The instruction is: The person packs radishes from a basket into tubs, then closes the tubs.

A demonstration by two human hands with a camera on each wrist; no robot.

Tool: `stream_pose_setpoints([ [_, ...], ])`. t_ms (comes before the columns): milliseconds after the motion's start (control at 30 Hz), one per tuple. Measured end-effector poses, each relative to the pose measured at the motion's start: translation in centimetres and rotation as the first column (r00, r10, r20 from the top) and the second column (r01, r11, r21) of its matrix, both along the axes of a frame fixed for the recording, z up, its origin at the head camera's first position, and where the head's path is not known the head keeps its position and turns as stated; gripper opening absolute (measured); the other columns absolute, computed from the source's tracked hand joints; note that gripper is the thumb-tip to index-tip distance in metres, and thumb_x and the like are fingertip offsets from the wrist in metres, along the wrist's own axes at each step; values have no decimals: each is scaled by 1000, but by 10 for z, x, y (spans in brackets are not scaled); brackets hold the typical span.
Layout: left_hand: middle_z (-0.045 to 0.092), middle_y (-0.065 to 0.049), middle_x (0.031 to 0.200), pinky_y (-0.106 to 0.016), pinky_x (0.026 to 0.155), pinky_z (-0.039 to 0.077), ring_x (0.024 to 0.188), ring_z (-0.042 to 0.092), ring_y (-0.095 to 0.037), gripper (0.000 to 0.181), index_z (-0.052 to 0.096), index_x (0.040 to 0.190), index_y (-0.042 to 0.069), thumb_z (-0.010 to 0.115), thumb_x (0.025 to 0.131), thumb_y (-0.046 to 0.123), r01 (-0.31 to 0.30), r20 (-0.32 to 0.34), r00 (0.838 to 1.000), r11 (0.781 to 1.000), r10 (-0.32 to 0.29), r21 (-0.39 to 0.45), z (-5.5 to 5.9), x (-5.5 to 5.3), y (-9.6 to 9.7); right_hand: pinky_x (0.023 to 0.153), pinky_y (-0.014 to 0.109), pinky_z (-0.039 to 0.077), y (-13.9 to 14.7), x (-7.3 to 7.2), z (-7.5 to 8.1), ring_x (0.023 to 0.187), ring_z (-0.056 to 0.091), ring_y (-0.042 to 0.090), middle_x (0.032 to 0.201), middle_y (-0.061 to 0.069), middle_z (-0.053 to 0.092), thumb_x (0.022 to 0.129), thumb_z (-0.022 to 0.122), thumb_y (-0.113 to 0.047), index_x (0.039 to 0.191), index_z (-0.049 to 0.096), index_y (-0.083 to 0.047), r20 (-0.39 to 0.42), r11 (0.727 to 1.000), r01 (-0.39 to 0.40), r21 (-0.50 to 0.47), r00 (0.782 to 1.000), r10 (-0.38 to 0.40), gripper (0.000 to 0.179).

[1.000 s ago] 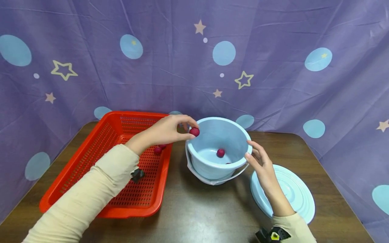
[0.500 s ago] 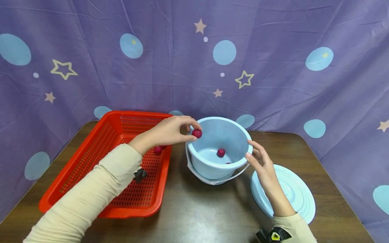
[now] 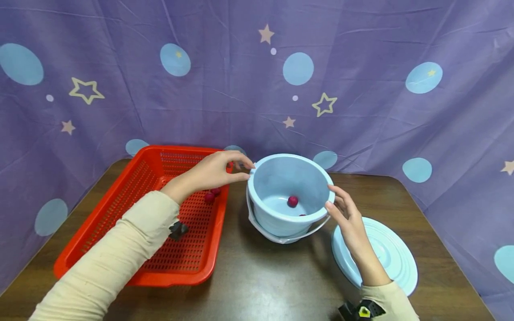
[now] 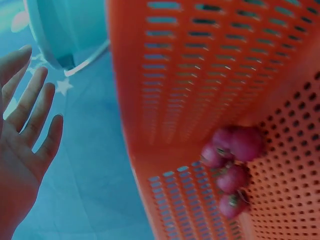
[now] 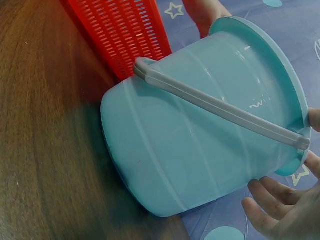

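A light blue bucket stands mid-table, its handle hanging down at the front. One red radish lies on its floor, and a sliver of another shows behind the near rim. My left hand is at the bucket's left rim with fingers apart and nothing between them; whether the fingertips touch the rim I cannot tell. My right hand holds the right rim between thumb and fingers. Left of the bucket is a red plastic basket. Several radishes cluster in its corner in the left wrist view.
A round light blue lid lies on the brown table, right of the bucket and partly under my right forearm. A purple patterned curtain hangs behind the table. The basket's wall rises close to the bucket's left side.
The radish that my left hand pinched over the bucket's left rim is out of its fingers and not seen. That hand has drawn back slightly left. My right hand stays on the rim.
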State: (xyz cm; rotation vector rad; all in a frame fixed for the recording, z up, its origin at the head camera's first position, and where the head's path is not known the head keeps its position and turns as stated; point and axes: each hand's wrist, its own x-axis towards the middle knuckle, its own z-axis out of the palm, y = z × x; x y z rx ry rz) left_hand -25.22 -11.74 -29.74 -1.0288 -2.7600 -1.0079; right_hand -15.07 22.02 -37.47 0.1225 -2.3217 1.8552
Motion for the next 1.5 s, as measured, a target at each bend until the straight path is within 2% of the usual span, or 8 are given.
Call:
stream_pose_setpoints([
  [100, 67, 6, 111, -40, 85, 47, 99, 59, -19, 26, 72, 115, 20, 76, 90, 26, -21, 6, 1000, 1000, 22, -5, -7, -4, -9, 94, 19, 39, 0, 0, -1, 122, 50, 22, 133, 21, 55, 102, 55, -16, 147, 43, -11, -8, 1000, 4, 4, 1000, -4, 47],
  [267, 67, 5, 105, -36, 81, 45, 93, 57, -13, 22, 72, 113, 21, 74, 91, 25, -62, 31, 998, 998, 61, 2, -18, -11, -26, 93, 18, 40, 0, -1, -2, 122, 51, 23, 133, 22, 55, 102, 55, -15, 146, 44, -10, -16, 1000, 0, 5, 1000, 0, 47],
  [367, 68, 4, 102, -37, 80, 46, 88, 58, -14, 20, 72, 111, 20, 73, 91, 23, -83, 50, 995, 997, 82, 9, -24, -15, -36, 93, 18, 39, 0, 0, -1, 123, 50, 24, 134, 22, 54, 102, 55, -15, 147, 43, -11, -15, 1000, 0, 10, 1000, 0, 47],
  [700, 71, -7, 109, -47, 96, 43, 106, 61, -26, 22, 72, 112, 9, 72, 92, 19, -145, 137, 980, 989, 145, -9, -49, -26, -62, 94, 19, 38, 1, 0, 1, 122, 50, 20, 135, 20, 54, 102, 54, -16, 147, 43, -12, -6, 1000, 5, 12, 1000, -5, 47],
  [1000, 71, -4, 106, -42, 90, 45, 99, 61, -23, 21, 72, 110, 8, 71, 92, 20, -166, 186, 968, 985, 171, -43, -71, -32, -76, 95, 19, 38, 0, 0, 1, 124, 49, 19, 137, 20, 53, 102, 54, -17, 147, 43, -12, 2, 1000, 3, 10, 1000, -3, 47],
  [1267, 70, -8, 114, -49, 100, 42, 111, 60, -28, 23, 73, 111, 9, 74, 90, 21, -153, 220, 962, 986, 165, -69, -77, -31, -79, 98, 25, 36, 1, 0, 1, 126, 48, 23, 137, 19, 53, 102, 54, -18, 148, 43, -13, 5, 1000, 1, 10, 1000, -1, 47],
  [1500, 70, -6, 106, -41, 89, 43, 98, 59, -24, 17, 73, 105, 8, 72, 92, 19, -132, 254, 955, 986, 155, -105, -81, -30, -81, 95, 21, 38, 1, 0, 1, 127, 47, 25, 137, 20, 52, 102, 54, -17, 148, 42, -12, 5, 1000, -5, 8, 1000, 5, 47],
])
